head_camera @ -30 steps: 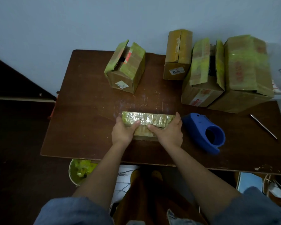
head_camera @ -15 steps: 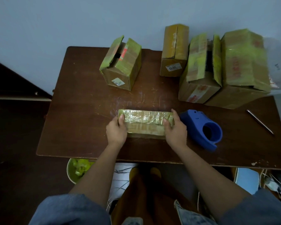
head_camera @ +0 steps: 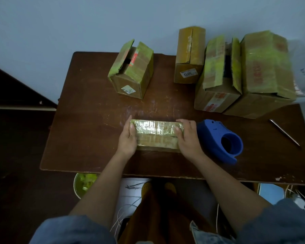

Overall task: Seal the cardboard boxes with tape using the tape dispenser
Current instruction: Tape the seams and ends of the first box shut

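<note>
We've got the flat box [head_camera: 157, 136] at the front of the bench [head_camera: 88, 120], left hand [head_camera: 128, 138] and right hand [head_camera: 187, 138] clasping its short ends. Looks light and stiff, but the glossy tape wrap is probably slippery — so grip the ends. Dispenser [head_camera: 220, 140] sits just right.

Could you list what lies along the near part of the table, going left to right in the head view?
Left hand → flat taped box → right hand → blue tape dispenser → metal rod.
</note>
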A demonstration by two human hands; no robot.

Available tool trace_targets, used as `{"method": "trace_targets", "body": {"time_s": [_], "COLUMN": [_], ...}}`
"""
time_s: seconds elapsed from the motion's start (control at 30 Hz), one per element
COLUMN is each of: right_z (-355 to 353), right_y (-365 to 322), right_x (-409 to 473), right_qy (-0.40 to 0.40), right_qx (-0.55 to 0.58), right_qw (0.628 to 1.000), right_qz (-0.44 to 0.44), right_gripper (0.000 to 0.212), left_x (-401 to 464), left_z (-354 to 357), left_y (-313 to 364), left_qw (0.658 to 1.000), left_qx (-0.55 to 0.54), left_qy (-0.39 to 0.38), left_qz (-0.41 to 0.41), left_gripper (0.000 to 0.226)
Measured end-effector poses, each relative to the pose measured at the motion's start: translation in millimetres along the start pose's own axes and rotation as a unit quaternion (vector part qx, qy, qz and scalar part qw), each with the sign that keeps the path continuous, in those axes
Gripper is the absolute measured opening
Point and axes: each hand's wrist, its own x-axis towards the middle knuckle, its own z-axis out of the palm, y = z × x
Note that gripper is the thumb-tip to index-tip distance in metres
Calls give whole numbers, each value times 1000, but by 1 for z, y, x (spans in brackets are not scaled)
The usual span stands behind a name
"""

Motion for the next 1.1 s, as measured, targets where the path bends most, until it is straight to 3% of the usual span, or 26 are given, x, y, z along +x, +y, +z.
{"method": "trace_targets", "body": {"time_s": [0.13,0.23,0.33,0.43,0.57,0.67,0.77,0.87,0.93,1.0,1.1], "right_z": [-2,-7,-13,-17,-15,-16,-15,-10,-9,-9,-8], "right_y": [2,-3,-7,-4,-4,0,2,-7,-11,-9,-4], "right_x": [4,5,3,-4,-13,-16,-18,-20,-22,-24,-24], "right_qy": [-12,-37,-51,-46,-31,22,55,23,-28,-48,-48], "right_qx": [60,131,164,98,51,61,108,179,187,139,101], "right_qw": [998,988,979,990,994,991,982,970,972,983,989], "right_qz": [19,66,110,93,88,120,145,164,140,111,94], "right_gripper": [17,13,7,7,13,15,20,13,42,69,69], "left_x": [14,25,30,30,28,26,19,-5,-19,-24,-22], "left_z": [-9,-10,-7,-6,-6,-11,-4,14,27,32,28], "left_y": [-4,-5,-2,8,20,27,29,33,29,21,15], "left_qw": [994,983,993,998,996,996,998,992,985,986,989], "left_qx": [-14,-42,-17,15,88,51,68,-19,-24,-5,63], "left_qy": [-61,-53,2,47,12,-5,-3,-111,-168,-164,-116], "left_qz": [-93,-172,-121,-48,15,78,-6,-51,-20,27,67], "left_gripper": [48,51,41,42,56,56,83,101,103,97,80]}}
